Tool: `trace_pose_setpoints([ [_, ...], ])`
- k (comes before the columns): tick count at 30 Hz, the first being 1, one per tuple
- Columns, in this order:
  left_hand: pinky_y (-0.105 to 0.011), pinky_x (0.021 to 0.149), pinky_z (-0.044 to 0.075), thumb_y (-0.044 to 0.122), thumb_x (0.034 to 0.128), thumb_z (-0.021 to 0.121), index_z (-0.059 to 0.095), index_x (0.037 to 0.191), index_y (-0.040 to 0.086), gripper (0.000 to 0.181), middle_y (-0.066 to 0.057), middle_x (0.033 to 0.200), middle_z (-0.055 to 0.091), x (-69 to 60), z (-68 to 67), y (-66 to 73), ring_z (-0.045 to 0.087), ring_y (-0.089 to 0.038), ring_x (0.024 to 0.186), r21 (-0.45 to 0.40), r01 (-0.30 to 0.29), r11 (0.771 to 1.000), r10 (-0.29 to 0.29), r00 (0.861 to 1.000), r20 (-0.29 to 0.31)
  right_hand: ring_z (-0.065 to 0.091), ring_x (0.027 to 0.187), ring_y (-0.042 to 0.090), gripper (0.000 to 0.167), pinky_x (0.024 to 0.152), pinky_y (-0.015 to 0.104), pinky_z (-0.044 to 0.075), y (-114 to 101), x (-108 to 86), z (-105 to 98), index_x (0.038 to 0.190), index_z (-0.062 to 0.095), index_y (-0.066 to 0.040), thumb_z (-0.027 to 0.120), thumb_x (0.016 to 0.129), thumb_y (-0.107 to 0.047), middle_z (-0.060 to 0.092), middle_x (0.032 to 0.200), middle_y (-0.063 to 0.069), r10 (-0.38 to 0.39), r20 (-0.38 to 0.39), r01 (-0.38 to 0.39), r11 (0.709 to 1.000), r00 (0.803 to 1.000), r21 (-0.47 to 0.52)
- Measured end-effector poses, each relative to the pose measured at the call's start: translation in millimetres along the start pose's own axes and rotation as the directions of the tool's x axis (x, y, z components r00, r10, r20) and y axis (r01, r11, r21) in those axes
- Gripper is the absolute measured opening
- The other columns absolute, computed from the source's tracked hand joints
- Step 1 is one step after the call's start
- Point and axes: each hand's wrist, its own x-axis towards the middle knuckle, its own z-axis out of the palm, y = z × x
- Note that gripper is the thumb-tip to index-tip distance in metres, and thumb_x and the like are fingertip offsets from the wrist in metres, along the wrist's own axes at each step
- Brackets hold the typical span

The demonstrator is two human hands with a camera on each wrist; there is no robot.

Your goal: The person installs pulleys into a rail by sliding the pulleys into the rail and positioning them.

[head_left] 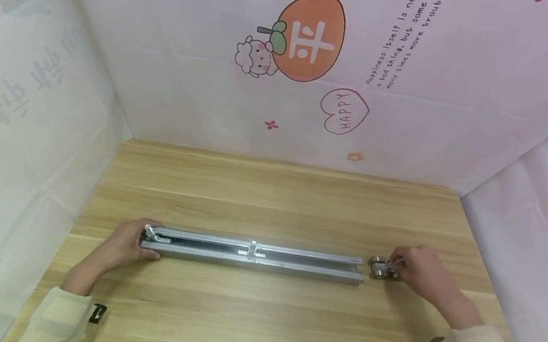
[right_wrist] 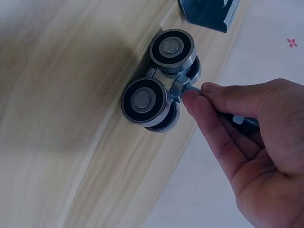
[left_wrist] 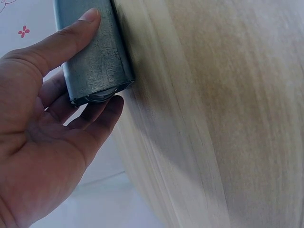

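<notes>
A long galvanised metal track with a slot along its top lies on the wooden table. My left hand grips its left end, thumb along one side and fingers round the end and far side. Rounded metal shows inside that end in the left wrist view. One bolt stands tilted at the left end, another bolt upright near mid-track. Just off the right end, my right hand pinches the threaded bolt of a roller trolley with several wheels. A second threaded piece shows behind those fingers.
The wooden table reaches back to a printed cloth wall, with more cloth on both sides. A small gap lies between the trolley and the open right end of the track. Dark clips hang at both wrists.
</notes>
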Motion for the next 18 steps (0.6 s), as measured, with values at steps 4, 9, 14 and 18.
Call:
trace_pose_setpoints([
  [4, -0.064, 0.103, 0.053, 0.009, 0.0717, 0.097, 0.069, 0.127, -0.004, 0.063, -0.027, 0.124, 0.071, -0.6, -0.2, 0.9, 0.067, -0.046, 0.114, 0.002, 0.002, 1.0, -0.002, 1.0, 0.003, 0.069, 0.068, 0.017, 0.012, 0.063, 0.038, 0.062, -3.9, -2.1, 2.8, 0.086, 0.077, -0.003, 0.081, 0.079, 0.006, 0.076, 0.079, 0.006, -0.021, -0.013, 0.021, 1.0, 1.0, -0.002],
  [9, -0.064, 0.103, 0.053, 0.009, 0.0722, 0.096, 0.068, 0.127, -0.004, 0.063, -0.027, 0.124, 0.071, -0.8, 0.0, 0.9, 0.067, -0.046, 0.114, -0.007, 0.006, 1.0, -0.006, 1.0, 0.002, 0.071, 0.07, 0.019, 0.012, 0.065, 0.039, 0.063, -8.6, -2.7, 6.8, 0.086, 0.077, -0.004, 0.08, 0.08, 0.006, 0.077, 0.081, 0.005, -0.027, -0.005, 0.027, 1.0, 1.0, -0.002],
  [14, -0.064, 0.103, 0.053, 0.008, 0.0726, 0.096, 0.068, 0.127, -0.004, 0.063, -0.027, 0.124, 0.071, -0.3, -0.1, 0.4, 0.067, -0.046, 0.114, -0.007, 0.001, 1.0, -0.001, 1.0, 0.002, 0.07, 0.07, 0.017, 0.013, 0.064, 0.039, 0.063, -15.7, -4.1, 8.4, 0.087, 0.077, -0.005, 0.081, 0.08, 0.006, 0.077, 0.081, 0.004, -0.033, -0.006, 0.033, 0.999, 0.999, 0.005],
  [18, -0.064, 0.102, 0.053, 0.008, 0.0724, 0.096, 0.069, 0.127, -0.004, 0.062, -0.027, 0.124, 0.071, -0.5, -0.3, 0.3, 0.068, -0.046, 0.114, -0.011, -0.001, 1.0, 0.001, 1.0, -0.003, 0.071, 0.07, 0.017, 0.014, 0.064, 0.039, 0.063, -22.3, -4.1, 7.9, 0.087, 0.077, -0.005, 0.081, 0.08, 0.006, 0.077, 0.081, 0.004, -0.038, -0.012, 0.038, 0.999, 0.999, 0.007],
])
